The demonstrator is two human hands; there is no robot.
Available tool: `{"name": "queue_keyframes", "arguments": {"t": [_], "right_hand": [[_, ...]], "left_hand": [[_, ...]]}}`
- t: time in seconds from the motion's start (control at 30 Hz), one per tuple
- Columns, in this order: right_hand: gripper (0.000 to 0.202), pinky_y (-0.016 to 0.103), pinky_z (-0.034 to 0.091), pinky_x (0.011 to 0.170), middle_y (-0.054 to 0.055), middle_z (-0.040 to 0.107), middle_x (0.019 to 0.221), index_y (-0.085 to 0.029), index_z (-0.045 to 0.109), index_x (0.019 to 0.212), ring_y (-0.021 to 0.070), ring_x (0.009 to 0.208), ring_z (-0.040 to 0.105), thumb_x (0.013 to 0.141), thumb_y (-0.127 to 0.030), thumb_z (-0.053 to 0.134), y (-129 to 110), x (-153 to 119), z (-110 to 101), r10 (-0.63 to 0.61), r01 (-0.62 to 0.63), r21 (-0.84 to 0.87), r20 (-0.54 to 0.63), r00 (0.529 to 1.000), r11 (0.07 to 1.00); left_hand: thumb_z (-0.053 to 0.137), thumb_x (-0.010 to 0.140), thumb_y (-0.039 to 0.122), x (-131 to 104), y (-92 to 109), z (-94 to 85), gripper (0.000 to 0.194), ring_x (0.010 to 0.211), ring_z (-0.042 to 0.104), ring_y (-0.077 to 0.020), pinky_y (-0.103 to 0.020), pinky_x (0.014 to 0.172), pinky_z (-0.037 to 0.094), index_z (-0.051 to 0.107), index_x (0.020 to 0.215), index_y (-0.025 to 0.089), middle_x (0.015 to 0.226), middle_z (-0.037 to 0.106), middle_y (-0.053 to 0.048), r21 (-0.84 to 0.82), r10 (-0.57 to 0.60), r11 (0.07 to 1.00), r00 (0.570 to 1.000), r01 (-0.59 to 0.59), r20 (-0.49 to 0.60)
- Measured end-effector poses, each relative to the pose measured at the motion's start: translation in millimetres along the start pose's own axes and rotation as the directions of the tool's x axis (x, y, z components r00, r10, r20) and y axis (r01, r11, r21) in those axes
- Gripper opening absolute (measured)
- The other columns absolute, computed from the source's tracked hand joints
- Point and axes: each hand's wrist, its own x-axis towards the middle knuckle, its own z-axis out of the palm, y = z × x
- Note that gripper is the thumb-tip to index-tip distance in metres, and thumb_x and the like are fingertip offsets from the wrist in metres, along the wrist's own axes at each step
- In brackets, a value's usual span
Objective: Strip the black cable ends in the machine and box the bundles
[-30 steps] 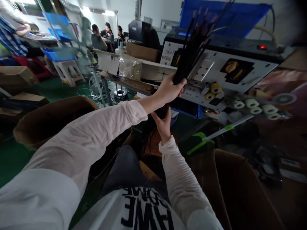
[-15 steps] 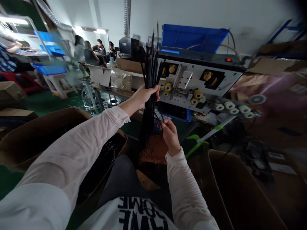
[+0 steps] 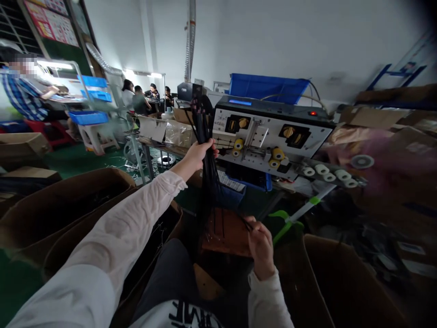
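A long bundle of thin black wires [image 3: 210,175] is gripped near its upper part by my left hand [image 3: 198,155], in front of the machine. Its lower ends hang over an orange-brown surface [image 3: 227,232]. Lower and to the right, my right hand [image 3: 261,239] is closed on the ends of a few black wires [image 3: 246,223] that stretch out from the bundle. The wires' upper ends fan out above my left hand, with small pinkish tips.
Behind the wires stands a white-fronted machine [image 3: 262,136] with yellow rollers and a blue bin [image 3: 266,89] on top. Brown open containers [image 3: 316,273] flank my legs. White rolls [image 3: 321,170] sit at right. People sit at benches at back left.
My right hand has moved down and to the right, drawing a few wires out from the bundle. My left hand still holds the bundle. The view has tilted upward.
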Motion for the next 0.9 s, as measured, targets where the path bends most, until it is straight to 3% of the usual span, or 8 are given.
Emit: {"name": "queue_keyframes", "arguments": {"t": [0.13,0.2,0.3,0.37,0.5,0.63,0.77,0.9], "right_hand": [[0.007,0.032,0.043,0.083,0.004,0.061,0.09,-0.021,0.06,0.072,0.0181,0.091,0.057,0.072,-0.027,0.062,-16,-28,-41,0.108,-0.119,-0.045,-0.203,0.973,0.992],[0.009,0.03,0.046,0.073,0.002,0.059,0.079,-0.023,0.061,0.079,0.0161,0.077,0.057,0.074,-0.03,0.063,-30,-35,-56,0.141,-0.159,-0.045,-0.276,0.951,0.986],[0.008,0.025,0.044,0.055,-0.003,0.042,0.057,-0.023,0.059,0.075,0.0121,0.055,0.046,0.074,-0.029,0.063,-55,-35,-68,0.149,-0.16,-0.015,-0.292,0.945,0.987],[0.009,0.023,0.039,0.047,-0.004,0.037,0.054,-0.022,0.057,0.074,0.0109,0.051,0.041,0.074,-0.029,0.063,-69,-29,-68,0.161,-0.168,-0.003,-0.263,0.951,0.986],[0.02,0.022,0.037,0.047,-0.002,0.051,0.06,-0.023,0.056,0.091,0.0118,0.053,0.046,0.075,-0.032,0.062,-82,-12,-43,0.145,-0.172,-0.153,-0.174,0.974,0.973],[0.016,0.025,0.042,0.057,0.0,0.06,0.068,-0.022,0.049,0.096,0.0126,0.058,0.052,0.085,-0.033,0.051,-71,-2,11,0.087,-0.058,-0.437,0.047,0.995,0.897],[0.012,0.025,0.042,0.058,0.0,0.061,0.065,-0.021,0.047,0.094,0.0137,0.058,0.056,0.09,-0.031,0.041,-46,-7,58,0.168,0.062,-0.648,0.288,0.943,0.759],[0.014,0.024,0.043,0.054,-0.001,0.06,0.062,-0.021,0.048,0.092,0.0138,0.053,0.058,0.091,-0.03,0.037,-26,-23,69,0.253,0.05,-0.698,0.325,0.911,0.714]], "left_hand": [[0.06,0.079,0.022,9,14,-20.2,0.013,0.05,0.051,-0.0082,-0.024,0.055,0.045,0.051,0.077,0.014,0.057,0.049,0.004,-0.029,0.006,1.0,1.0,-0.007,-0.022],[0.062,0.078,0.023,9,17,-27.4,0.015,0.047,0.047,-0.0062,-0.022,0.053,0.043,0.051,0.077,0.014,0.058,0.048,0.005,-0.032,-0.009,0.999,1.0,0.01,0.013],[0.064,0.077,0.023,3,15,-32.3,0.015,0.046,0.045,-0.0054,-0.022,0.051,0.042,0.052,0.078,0.013,0.059,0.048,0.004,-0.02,-0.047,0.999,0.996,0.048,0.081],[0.063,0.077,0.022,-5,9,-31.5,0.014,0.047,0.046,-0.0058,-0.022,0.05,0.042,0.053,0.08,0.012,0.064,0.053,0.002,-0.004,-0.076,0.997,0.992,0.077,0.099],[0.062,0.077,0.02,-33,-16,-22.1,0.011,0.046,0.046,-0.006,-0.023,0.05,0.044,0.055,0.08,0.012,0.07,0.06,-0.003,-0.021,-0.21,0.977,0.973,0.212,0.093],[0.062,0.078,0.019,-73,-53,-12.0,0.01,0.05,0.053,-0.0091,-0.023,0.049,0.046,0.056,0.079,0.012,0.073,0.065,-0.008,-0.017,-0.391,0.919,0.916,0.394,0.094],[0.058,0.081,0.019,-102,-84,-10.0,0.008,0.068,0.065,-0.0185,-0.026,0.054,0.05,0.056,0.08,0.012,0.081,0.068,-0.012,-0.064,-0.528,0.846,0.849,0.529,0.033],[0.056,0.082,0.019,-115,-95,-14.8,0.006,0.073,0.067,-0.0204,-0.028,0.06,0.052,0.057,0.082,0.012,0.083,0.069,-0.012,-0.152,-0.545,0.826,0.838,0.542,0.025]]}}
